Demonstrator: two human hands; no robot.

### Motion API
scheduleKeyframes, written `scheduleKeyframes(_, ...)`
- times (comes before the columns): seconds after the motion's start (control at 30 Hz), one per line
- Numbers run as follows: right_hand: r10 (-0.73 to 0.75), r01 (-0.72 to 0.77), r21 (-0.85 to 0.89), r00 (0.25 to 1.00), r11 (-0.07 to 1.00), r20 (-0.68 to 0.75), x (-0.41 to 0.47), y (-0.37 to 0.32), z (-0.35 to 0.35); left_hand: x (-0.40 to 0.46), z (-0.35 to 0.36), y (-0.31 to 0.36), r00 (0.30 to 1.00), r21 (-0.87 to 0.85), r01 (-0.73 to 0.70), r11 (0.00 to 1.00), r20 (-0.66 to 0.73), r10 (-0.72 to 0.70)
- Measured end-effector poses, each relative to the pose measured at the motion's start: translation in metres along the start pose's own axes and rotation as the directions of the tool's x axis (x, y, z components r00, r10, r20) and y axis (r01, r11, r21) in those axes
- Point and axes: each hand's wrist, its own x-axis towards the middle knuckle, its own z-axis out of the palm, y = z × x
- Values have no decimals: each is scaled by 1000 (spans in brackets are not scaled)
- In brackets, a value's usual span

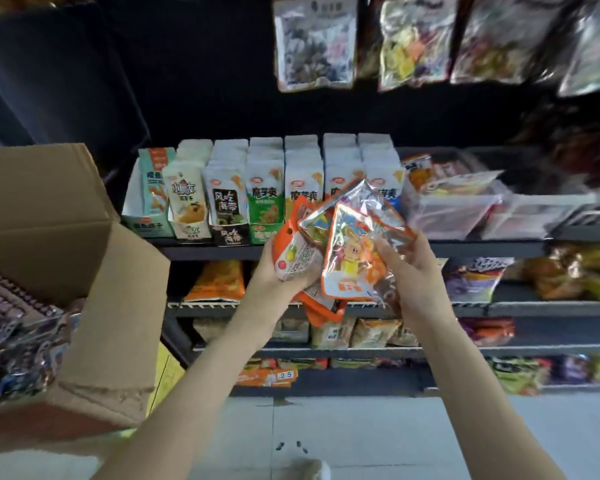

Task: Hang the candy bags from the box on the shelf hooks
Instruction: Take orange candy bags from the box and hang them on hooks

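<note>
Head view: at centre frame, the left hand (278, 271) grips a small stack of orange-edged candy bags (302, 251) from below, fingers curled round them. The right hand (409, 268) pinches the front candy bag (350, 258), a clear one with a cartoon print, tilted against the stack. At 9 o'clock stands the open cardboard box (84, 271) with more packets inside. At 1 o'clock, hanging snack bags (316, 43) fill the shelf's upper row.

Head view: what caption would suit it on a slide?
Both hands hold orange candy bags before stocked shelves, open cardboard box alongside.
</note>
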Motion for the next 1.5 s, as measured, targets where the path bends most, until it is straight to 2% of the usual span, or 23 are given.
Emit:
scheduleKeyframes(0.07, -63, 60, -87, 997, 994, -33, 2, -7, -10, 11, 11, -2, 999, -20, 37, 999, 7, -37)
scheduleKeyframes(0.17, -98, 97, -165, 995, 982, 4, 7, -17, -22, 30, 24, -4, 998, -95, 36, 995, -57, -42)
scheduleKeyframes(0.37, -25, 50, -270, 995, 962, 94, 34, -31, -38, 69, 29, -1, 979, 21, -154, 988, -134, 156)
scheduleKeyframes(0.47, -93, 137, -414, 988, 900, 125, 46, -34, -42, 85, 29, 3, 956, 111, -243, 964, -141, 257)
scheduleKeyframes(0.57, -167, 187, -477, 982, 859, 83, 55, -38, -44, 96, 35, 7, 940, 148, -303, 942, -118, 321)
scheduleKeyframes(0.63, -232, 201, -470, 973, 859, -8, 62, -41, -51, 103, 37, 10, 939, 151, -303, 941, -122, 321)
scheduleKeyframes(0.7, -294, 202, -411, 940, 889, -175, 65, -48, -58, 109, 38, 10, 936, 169, -299, 939, -143, 323)
scheduleKeyframes(0.77, -233, 184, -169, 910, 968, -344, 69, -57, -66, 115, 41, 11, 925, 204, -308, 929, -162, 343)
scheduleKeyframes(0.83, -66, 149, 182, 915, 972, -398, 75, -67, -71, 118, 48, 10, 914, 244, -330, 912, -158, 373)
scheduleKeyframes(0.9, -15, 139, 302, 925, 943, -380, 82, -70, -69, 118, 56, 8, 902, 282, -363, 888, -133, 411)
scheduleKeyframes(0.97, -86, 167, 196, 927, 966, -366, 88, -65, -63, 119, 65, 4, 895, 312, -383, 870, -110, 433)
scheduleKeyframes(1.0, -186, 205, 13, 909, 979, -373, 90, -60, -60, 118, 69, 3, 891, 325, -390, 861, -101, 442)
scheduleKeyframes(1.03, -321, 249, -234, 878, 940, -354, 92, -56, -58, 118, 73, 2, 888, 349, -395, 850, -90, 450)
scheduleKeyframes(1.1, -515, 290, -631, 833, 719, -204, 95, -48, -62, 118, 79, 0, 879, 410, -410, 815, -61, 473)
scheduleKeyframes(1.13, -532, 294, -723, 838, 625, -119, 96, -46, -65, 118, 80, -1, 878, 428, -411, 805, -52, 476)
scheduleKeyframes(1.23, -479, 377, -798, 869, 470, 129, 99, -46, -74, 121, 82, -6, 889, 459, -389, 799, -40, 456)
scheduleKeyframes(1.3, -435, 469, -752, 860, 464, 268, 102, -47, -78, 121, 85, -8, 889, 473, -383, 794, -46, 456)
scheduleKeyframes(1.33, -429, 485, -728, 857, 485, 285, 106, -47, -80, 121, 87, -8, 889, 475, -377, 795, -55, 454)
scheduleKeyframes(1.43, -497, 430, -727, 856, 535, 141, 117, -51, -88, 119, 92, -7, 899, 454, -343, 823, -95, 427)
scheduleKeyframes(1.5, -474, 384, -701, 877, 601, 73, 119, -51, -88, 119, 93, -5, 897, 458, -339, 822, -108, 429)
